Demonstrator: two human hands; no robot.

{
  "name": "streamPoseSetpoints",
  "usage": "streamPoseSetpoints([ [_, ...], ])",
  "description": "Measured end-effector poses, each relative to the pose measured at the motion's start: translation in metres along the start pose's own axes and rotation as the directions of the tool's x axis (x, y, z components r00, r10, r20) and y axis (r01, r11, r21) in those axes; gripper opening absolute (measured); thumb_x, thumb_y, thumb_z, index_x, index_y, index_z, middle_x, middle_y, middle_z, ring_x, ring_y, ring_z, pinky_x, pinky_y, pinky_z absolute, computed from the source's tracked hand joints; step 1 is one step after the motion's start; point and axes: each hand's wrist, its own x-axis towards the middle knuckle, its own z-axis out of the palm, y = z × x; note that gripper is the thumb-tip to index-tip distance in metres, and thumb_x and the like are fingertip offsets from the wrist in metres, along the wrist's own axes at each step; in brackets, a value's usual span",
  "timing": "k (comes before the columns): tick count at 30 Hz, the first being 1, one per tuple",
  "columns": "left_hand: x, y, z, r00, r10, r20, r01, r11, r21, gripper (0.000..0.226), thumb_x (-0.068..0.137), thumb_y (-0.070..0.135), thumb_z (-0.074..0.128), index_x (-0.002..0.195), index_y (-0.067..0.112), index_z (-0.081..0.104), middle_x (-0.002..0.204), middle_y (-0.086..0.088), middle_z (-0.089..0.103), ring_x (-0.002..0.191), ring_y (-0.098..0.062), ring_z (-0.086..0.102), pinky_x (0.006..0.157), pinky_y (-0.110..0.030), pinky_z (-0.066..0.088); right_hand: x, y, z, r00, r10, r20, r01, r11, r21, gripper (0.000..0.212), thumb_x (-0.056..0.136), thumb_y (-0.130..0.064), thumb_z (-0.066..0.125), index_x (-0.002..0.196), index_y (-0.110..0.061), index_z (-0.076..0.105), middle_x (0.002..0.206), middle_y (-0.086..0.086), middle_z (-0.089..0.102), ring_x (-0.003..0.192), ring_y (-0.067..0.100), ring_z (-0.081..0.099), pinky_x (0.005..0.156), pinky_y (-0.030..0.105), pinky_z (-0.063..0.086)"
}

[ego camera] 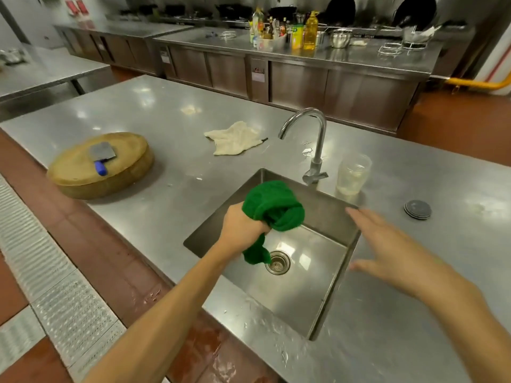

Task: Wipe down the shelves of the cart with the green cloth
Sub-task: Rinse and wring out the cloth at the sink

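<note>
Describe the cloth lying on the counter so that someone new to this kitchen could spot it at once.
Find the sink set in the long steel counter. Beyond it, left of the tap, a crumpled cloth lies on the steel. It is cream-white, whereas the green cloth is gripped by the left hand over the sink.

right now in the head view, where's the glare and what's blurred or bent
Head view: ceiling lights glare in patches on the steel counter and the sink floor; the right hand is motion-blurred, while the left hand and green cloth look sharper; the wide lens bows the counter edges; the far bottles are soft.
</note>
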Motion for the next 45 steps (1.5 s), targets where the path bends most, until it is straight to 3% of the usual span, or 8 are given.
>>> streamPoseSetpoints([
  [5,0.01,0.024,0.031,0.982,-0.094,0.163,0.097,0.995,-0.011,0.019,0.058,-0.012,0.07,0.064,0.001,0.057,0.063,-0.006,0.058,0.056,-0.014,0.053,0.05,-0.026,0.044,0.051,-0.023,0.04,0.801,-0.392,-0.452,0.343,0.92,-0.19,0.127,0.064,0.007,0.078,0.157,-0.022,-0.003,0.164,0.012,-0.01,0.151,0.035,-0.004,0.113,0.063,0.024],
  [11,0.032,0.03,0.064,0.923,0.059,0.38,-0.201,0.917,0.345,0.023,0.064,-0.003,0.073,0.064,0.009,0.054,0.065,-0.009,0.062,0.058,-0.02,0.058,0.06,-0.037,0.054,0.117,-0.02,0.047,0.819,-0.356,-0.449,0.257,0.928,-0.268,0.095,0.068,-0.004,0.077,0.15,-0.012,0.03,0.144,0.015,0.045,0.1,0.034,0.056,0.06,0.041,0.055],
  [19,0.054,0.042,0.057,0.864,0.163,0.477,-0.504,0.302,0.809,0.02,0.084,0.026,0.063,0.101,0.017,0.064,0.093,-0.004,0.07,0.084,-0.028,0.066,0.077,-0.037,0.056,0.145,-0.024,0.049,0.986,-0.061,-0.158,0.08,0.99,0.118,0.023,0.068,-0.037,0.064,0.078,-0.022,0.049,0.069,-0.006,0.054,0.066,0.022,0.058,0.05,0.024,0.039],
  [24,0.053,0.024,0.062,0.917,0.157,0.366,-0.397,0.435,0.808,0.065,0.075,0.033,0.074,0.132,0.027,0.044,0.119,-0.005,0.055,0.102,-0.029,0.064,0.084,-0.046,0.057,0.148,-0.016,0.051,0.996,-0.003,-0.087,0.019,0.983,0.181,0.027,0.062,-0.043,0.065,0.077,-0.025,0.051,0.068,-0.004,0.06,0.062,0.021,0.058,0.046,0.025,0.039],
  [28,0.033,0.026,0.053,0.939,-0.332,0.09,0.295,0.912,0.284,0.112,0.062,0.044,0.09,0.152,0.026,0.024,0.139,-0.008,0.044,0.125,-0.028,0.049,0.103,-0.05,0.048,0.147,-0.015,0.057,0.971,0.132,-0.201,-0.1,0.982,0.159,0.044,0.069,-0.042,0.071,0.098,-0.014,0.051,0.081,0.004,0.061,0.079,0.03,0.065,0.059,0.031,0.044],
  [30,0.019,0.035,0.062,0.796,-0.516,0.316,0.59,0.779,-0.214,0.085,0.067,0.055,0.084,0.137,0.018,0.052,0.125,-0.007,0.061,0.115,-0.025,0.058,0.102,-0.049,0.049,0.142,-0.023,0.058,0.954,0.148,-0.262,-0.114,0.983,0.144,0.042,0.074,-0.034,0.07,0.102,-0.011,0.049,0.091,0.009,0.067,0.085,0.034,0.066,0.062,0.031,0.04],
  [40,0.051,0.028,0.087,0.732,-0.672,0.113,0.501,0.419,-0.757,0.079,0.045,0.017,0.086,0.12,0.003,0.068,0.103,-0.016,0.074,0.082,-0.033,0.073,0.064,-0.042,0.059,0.109,-0.043,0.07,0.914,-0.048,-0.404,0.102,0.988,0.113,0.064,0.076,-0.014,0.07,0.133,-0.013,0.041,0.14,0.011,0.039,0.118,0.029,0.05,0.067,0.033,0.048],
  [45,0.063,0.052,0.091,0.759,-0.594,0.265,0.525,0.319,-0.789,0.022,0.084,0.018,0.06,0.099,0.003,0.062,0.097,-0.017,0.065,0.093,-0.034,0.067,0.096,-0.048,0.055,0.08,-0.034,0.083,0.685,-0.127,-0.718,0.185,0.983,0.003,0.082,0.074,0.011,0.046,0.152,-0.003,0.025,0.159,0.025,0.01,0.148,0.042,0.01,0.11,0.06,0.034],
])
